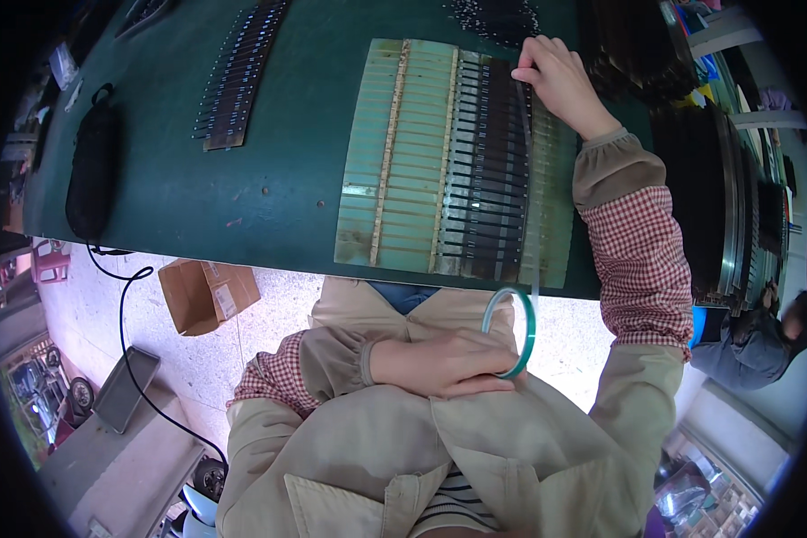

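My left hand (pixel 444 363) is closed on a roll of green tape (pixel 530 334), held in front of my body just off the table's near edge. From the roll a narrow clear strip of tape (pixel 535 211) stretches away over a pale green slotted board (pixel 359 211). Its far end is pinched between the thumb and fingers of my right hand (pixel 556 79), at the board's far right. Under the strip, a dark holder (pixel 499 170) lies on the board with a row of thin black rod-like parts along its left side. How firmly the tape touches it, I cannot tell.
Another dark holder with a row of parts (pixel 238 81) lies on the green table (pixel 287 197). A black pouch (pixel 92 170) with a cord is at the left. Loose small parts (pixel 498 18) lie at the back. Stacked dark strips (pixel 699 197) stand right; a cardboard box (pixel 188 296) is on the floor.
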A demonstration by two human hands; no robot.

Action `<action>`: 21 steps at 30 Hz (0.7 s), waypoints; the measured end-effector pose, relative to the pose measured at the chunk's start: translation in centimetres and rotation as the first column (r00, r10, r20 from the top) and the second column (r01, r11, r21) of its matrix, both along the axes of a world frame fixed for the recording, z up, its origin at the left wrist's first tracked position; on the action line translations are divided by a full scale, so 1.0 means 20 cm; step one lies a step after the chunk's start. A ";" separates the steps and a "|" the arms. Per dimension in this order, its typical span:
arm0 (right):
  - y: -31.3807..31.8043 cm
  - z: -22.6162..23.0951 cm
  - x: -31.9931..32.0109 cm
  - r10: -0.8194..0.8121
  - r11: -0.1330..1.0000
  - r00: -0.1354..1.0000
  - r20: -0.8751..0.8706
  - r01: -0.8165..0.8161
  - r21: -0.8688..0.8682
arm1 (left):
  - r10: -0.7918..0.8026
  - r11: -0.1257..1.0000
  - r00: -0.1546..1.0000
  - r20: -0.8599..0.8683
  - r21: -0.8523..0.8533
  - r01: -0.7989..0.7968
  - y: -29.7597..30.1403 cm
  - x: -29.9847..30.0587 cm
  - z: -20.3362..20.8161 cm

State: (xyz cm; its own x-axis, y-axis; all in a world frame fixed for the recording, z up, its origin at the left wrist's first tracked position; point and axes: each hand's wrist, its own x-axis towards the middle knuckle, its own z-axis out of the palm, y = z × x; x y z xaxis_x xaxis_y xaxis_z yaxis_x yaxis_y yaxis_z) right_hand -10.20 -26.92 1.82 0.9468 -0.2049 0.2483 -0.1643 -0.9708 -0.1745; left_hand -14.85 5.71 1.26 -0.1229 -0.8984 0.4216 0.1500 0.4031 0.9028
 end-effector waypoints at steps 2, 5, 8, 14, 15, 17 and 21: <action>0.04 0.01 0.00 -0.014 0.995 1.000 -0.009 0.013 -0.094 | -0.012 1.000 1.000 -0.007 0.012 0.012 0.01 0.01 0.02; 0.04 -0.01 -0.02 -0.024 0.996 0.999 0.022 0.026 -0.089 | -0.034 0.999 0.999 -0.016 0.037 0.034 0.02 0.03 0.03; 0.04 0.01 -0.06 -0.011 0.999 0.996 0.092 0.016 -0.052 | -0.061 0.995 0.998 0.016 0.076 0.059 0.08 -0.01 -0.01; 0.14 0.01 -0.16 0.144 0.984 0.979 0.143 -0.127 -0.125 | -0.042 0.987 0.996 -0.081 0.154 0.054 0.10 -0.01 -0.08; 0.16 0.00 -0.17 0.144 0.984 0.980 0.139 -0.128 -0.121 | -0.042 0.987 0.996 -0.080 0.149 0.054 0.09 -0.01 -0.08; 0.19 -0.02 -0.20 0.129 0.986 0.986 0.108 -0.116 -0.120 | -0.047 0.989 0.996 -0.076 0.138 0.057 0.09 -0.01 -0.08; 0.06 0.03 -0.20 0.113 0.993 0.989 0.100 -0.110 -0.033 | -0.092 0.985 0.992 -0.083 0.141 0.103 0.08 -0.01 -0.07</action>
